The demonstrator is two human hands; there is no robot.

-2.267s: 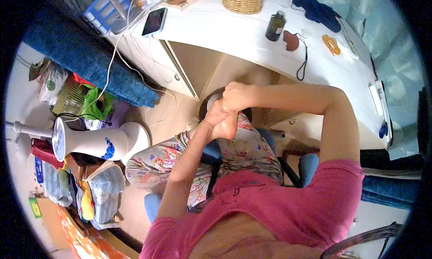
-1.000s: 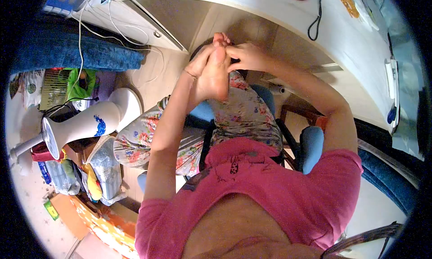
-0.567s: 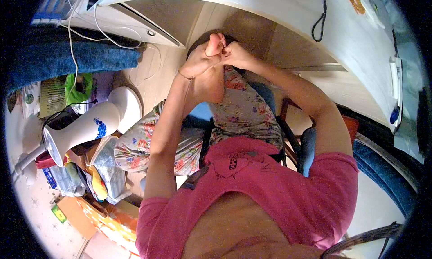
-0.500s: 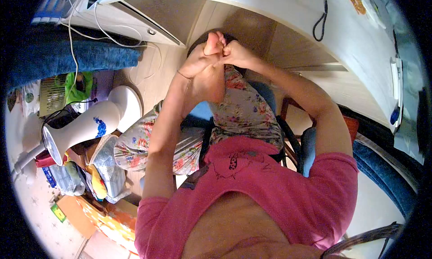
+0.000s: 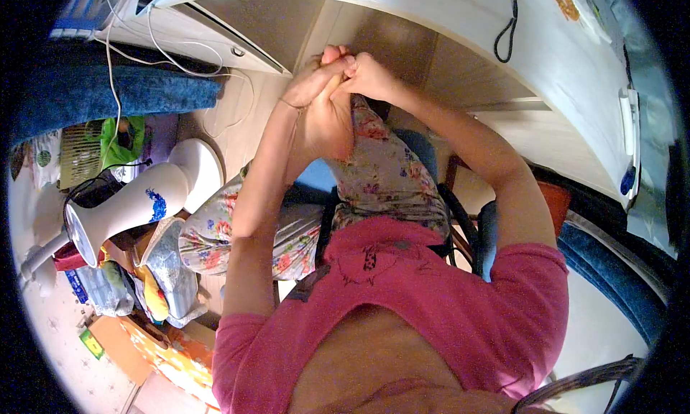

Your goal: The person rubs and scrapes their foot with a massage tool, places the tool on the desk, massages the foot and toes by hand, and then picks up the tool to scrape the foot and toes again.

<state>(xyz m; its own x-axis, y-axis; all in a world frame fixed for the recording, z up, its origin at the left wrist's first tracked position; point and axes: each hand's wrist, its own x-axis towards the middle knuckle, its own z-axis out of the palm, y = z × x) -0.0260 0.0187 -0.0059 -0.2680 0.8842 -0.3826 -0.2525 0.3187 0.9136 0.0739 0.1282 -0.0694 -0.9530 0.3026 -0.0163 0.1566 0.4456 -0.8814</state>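
A bare foot (image 5: pixel 332 130) is raised over the lap with its sole toward me, crossed over the other leg in floral trousers (image 5: pixel 384 169). My left hand (image 5: pixel 310 83) is wrapped around the front of the foot, its fingers lying across the ball just below the toes. Against the other side of the forefoot, my right hand (image 5: pixel 368 76) is closed with curled fingers, meeting the left fingertips. Only a few toe tips show above the hands; the rest are covered. A thin band circles the left wrist.
A white desk (image 5: pixel 431 11) curves across the top, with a black cord loop (image 5: pixel 505 40) on it. At left stand a white pedestal (image 5: pixel 169 184) with blue decoration, a blue cloth (image 5: pixel 158 87), loose white cables (image 5: pixel 115 76) and piled clothes (image 5: pixel 169 270). A blue chair seat (image 5: pixel 316 177) shows below the foot.
My left fingers have moved across the ball of the foot toward my right hand. My right hand has shifted slightly left and up, and more of the toes is covered.
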